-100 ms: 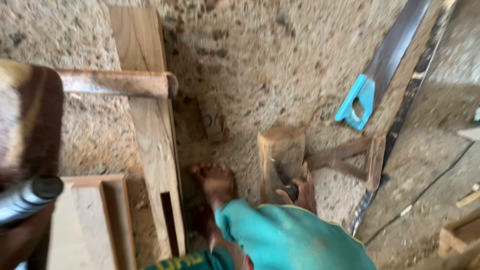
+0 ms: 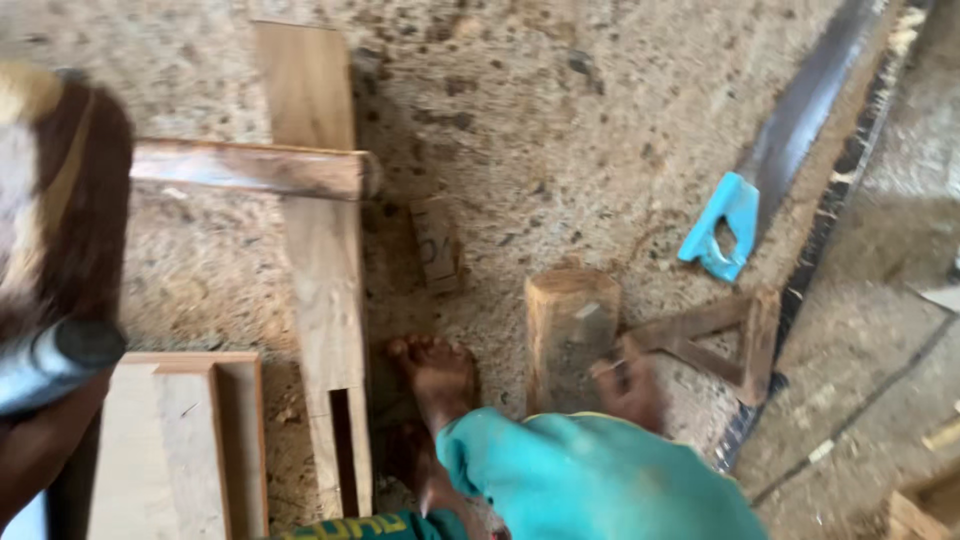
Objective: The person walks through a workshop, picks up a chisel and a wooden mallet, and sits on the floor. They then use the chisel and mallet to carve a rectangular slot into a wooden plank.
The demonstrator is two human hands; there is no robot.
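Here, right hand [image 2: 632,385] reaches by the block [image 2: 570,335], grip unclear; left hand unseen; plank [image 2: 325,270] mortise already cut.

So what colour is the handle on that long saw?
Bright blue. The saw handle shows clearly in the head view, lying on the sawdust-covered floor.

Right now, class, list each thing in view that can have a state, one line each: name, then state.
right hand: resting against the short log, grip blurred
short log: upright on the sawdust
slotted plank: lying flat, slot open
hand saw: lying flat, untouched
wooden triangle: lying flat beside the log
left hand: not visible
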